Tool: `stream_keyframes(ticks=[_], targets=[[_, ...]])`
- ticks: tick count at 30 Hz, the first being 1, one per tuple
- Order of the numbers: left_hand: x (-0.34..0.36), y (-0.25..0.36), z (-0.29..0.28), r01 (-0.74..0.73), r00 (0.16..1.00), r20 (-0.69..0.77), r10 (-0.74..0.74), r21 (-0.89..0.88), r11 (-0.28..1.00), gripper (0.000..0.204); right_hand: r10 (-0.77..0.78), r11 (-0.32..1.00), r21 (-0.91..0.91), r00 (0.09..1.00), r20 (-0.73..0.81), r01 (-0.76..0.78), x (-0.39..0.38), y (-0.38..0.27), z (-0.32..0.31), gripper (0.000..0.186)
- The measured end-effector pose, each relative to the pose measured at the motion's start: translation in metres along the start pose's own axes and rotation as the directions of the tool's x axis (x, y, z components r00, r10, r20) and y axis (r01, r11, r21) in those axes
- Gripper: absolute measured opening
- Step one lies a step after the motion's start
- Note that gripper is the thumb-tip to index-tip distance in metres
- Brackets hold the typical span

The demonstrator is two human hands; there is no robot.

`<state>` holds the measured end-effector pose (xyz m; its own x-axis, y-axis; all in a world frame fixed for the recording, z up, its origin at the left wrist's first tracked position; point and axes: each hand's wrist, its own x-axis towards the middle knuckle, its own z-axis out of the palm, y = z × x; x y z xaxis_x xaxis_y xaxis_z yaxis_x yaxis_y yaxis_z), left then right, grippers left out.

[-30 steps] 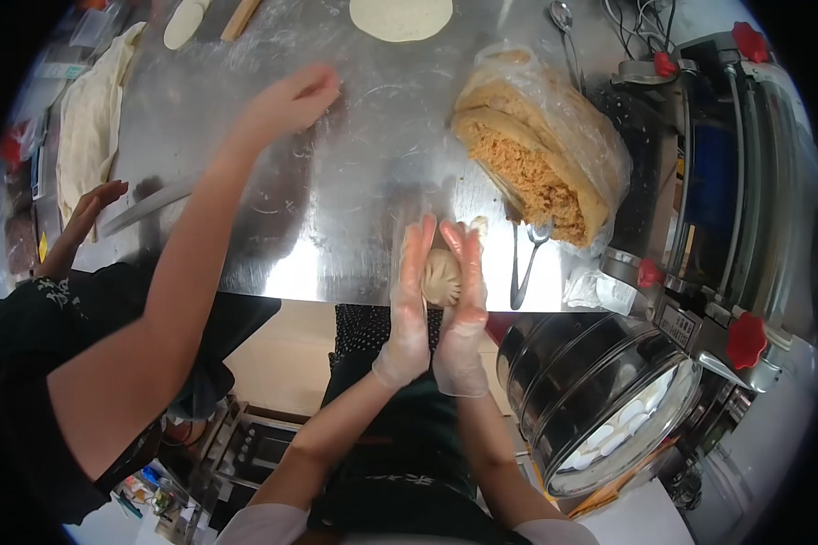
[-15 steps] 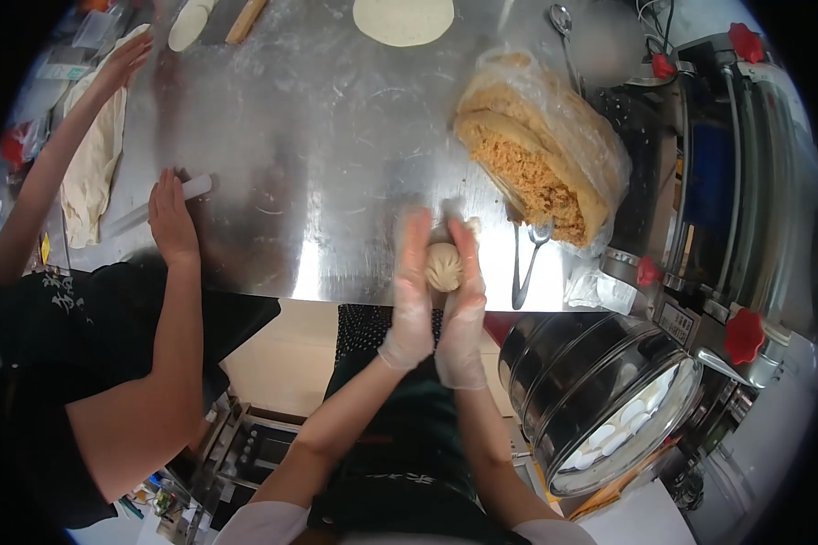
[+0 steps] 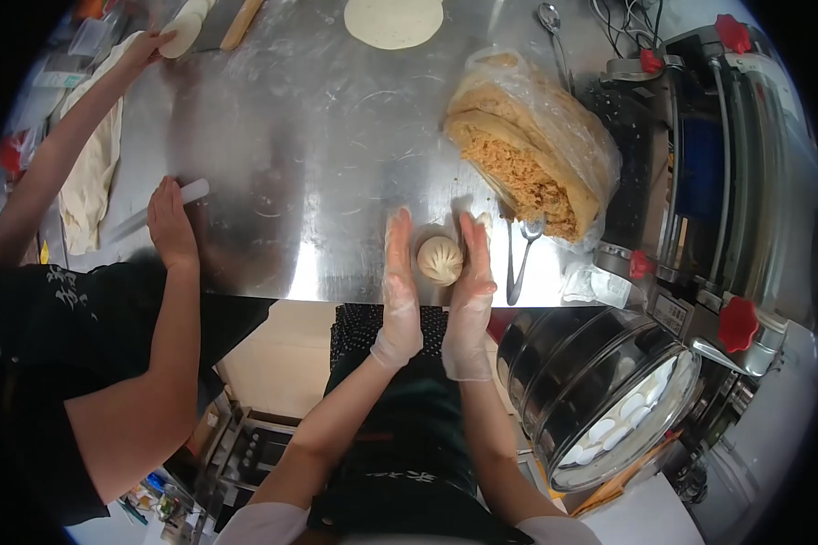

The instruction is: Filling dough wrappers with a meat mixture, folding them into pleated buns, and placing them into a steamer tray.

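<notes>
A round pleated bun [image 3: 440,261] rests on the steel table near its front edge. Both my hands wear clear plastic gloves, and each is held upright on its edge with fingers stretched forward. My left hand [image 3: 398,286] stands just left of the bun, with a small gap between them. Close against the bun's right side is my right hand [image 3: 470,286]; whether it touches cannot be made out. Neither hand grips anything. To the right, a plastic bag of crumbly orange-brown filling [image 3: 527,173] lies open, with metal utensils [image 3: 522,259] at its near edge.
On the left, a co-worker's hand [image 3: 171,222] lies on a white rolling pin [image 3: 194,190]; their other hand holds dough discs [image 3: 184,33]. A flat dough round [image 3: 394,20] lies at the far edge. Stacked steamers [image 3: 600,400] and a roller machine [image 3: 736,182] stand right.
My hands have spread apart from the bun, the left one moving further left. The co-worker's far hand has reached the dough discs. The whole view has shifted slightly.
</notes>
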<state>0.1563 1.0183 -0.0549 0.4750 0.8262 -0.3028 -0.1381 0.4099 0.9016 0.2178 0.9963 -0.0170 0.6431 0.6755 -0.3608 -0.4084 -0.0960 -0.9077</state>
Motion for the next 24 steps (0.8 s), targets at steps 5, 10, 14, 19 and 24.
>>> stream_keyframes(ticks=[5,10,14,19,24], targets=[[-0.013,0.03,0.01,-0.009,0.997,0.082,0.0,0.113,0.994,0.095,-0.006,0.992,-0.122,0.999,-0.047,0.001,-0.014,-0.019,0.014,0.108],[0.005,0.012,0.007,0.036,0.998,-0.059,-0.036,-0.004,0.999,0.095,-0.127,0.963,-0.219,0.98,0.151,0.158,0.01,0.036,-0.037,0.104],[-0.023,0.011,0.013,0.041,0.999,-0.034,-0.041,-0.013,0.999,0.095,-0.01,0.994,-0.112,0.999,0.033,0.013,-0.009,0.003,-0.004,0.107],[-0.004,0.014,0.009,0.035,0.999,0.004,-0.035,-0.025,0.999,0.096,-0.067,0.988,-0.136,0.998,0.007,0.067,-0.001,0.027,-0.019,0.107],[-0.024,0.015,0.009,0.029,0.999,0.033,-0.028,-0.033,0.999,0.096,0.148,0.936,0.33,0.988,-0.052,-0.123,0.004,-0.013,-0.008,0.105]])
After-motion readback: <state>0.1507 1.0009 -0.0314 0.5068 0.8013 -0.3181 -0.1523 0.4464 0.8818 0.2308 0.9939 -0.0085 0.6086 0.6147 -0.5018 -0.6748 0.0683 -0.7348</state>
